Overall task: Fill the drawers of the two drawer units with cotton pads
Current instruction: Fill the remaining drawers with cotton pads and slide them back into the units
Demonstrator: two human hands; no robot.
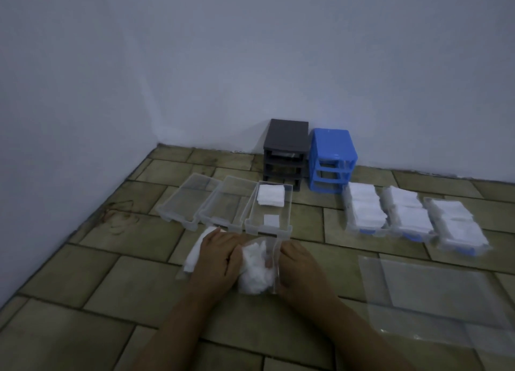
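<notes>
Kneeling over a tiled floor point(117, 287), a person works both hands into a clear plastic bag point(271, 262) of cotton pads point(255, 270) at lower centre of the frame. The left hand point(217, 257) curls its fingers closed around the bag's left side, pressing on the white wad; the right hand point(299, 270) clasps the bag's right edge, though how tightly its fingers close cannot be told. A loose strip of white pads point(195, 252) lies just left of the left hand.

Above the hands, three clear drawers sit side by side at centre frame: the left drawer point(185, 200) and middle drawer point(225, 206) show no pads, while the right drawer point(269, 209) holds one stack of pads point(271, 194) at its far end and a single pad nearer the front.

Against the wall point(250, 50) in the upper centre stand a black drawer unit point(285, 150) and, touching its right side, a blue drawer unit point(331, 161), their slots vacant. Right of centre, three more drawers point(412, 214) lie packed with white pads. Flat clear plastic sheeting point(426, 295) lies at lower right.
</notes>
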